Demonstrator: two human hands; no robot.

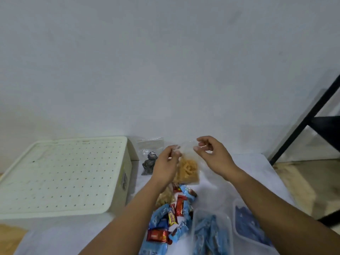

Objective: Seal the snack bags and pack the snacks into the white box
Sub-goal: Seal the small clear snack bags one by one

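Up above the white-covered bench (257, 172), both hands hold one clear plastic zip bag of orange-yellow crunchy snacks (187, 171) by its top edge. The left hand (166, 163) has its grip pinched together on the bag's upper left corner, fingers curled round the plastic. The right hand (211, 153) pinches the upper right part of the same edge between thumb and bent fingers. The bag hangs upright between them, its snacks settled at the bottom.

To the left stands the white plastic box (127, 173), covered by a perforated white lid (60, 177). Just beside the box, a second clear bag holding dark wrapped sweets (150, 161) leans near the wall. Below the hands lies a loose heap of blue, red and yellow wrapped snack bars (173, 218). Two clear plastic tubs holding blue packets (211, 234) sit at the near right.
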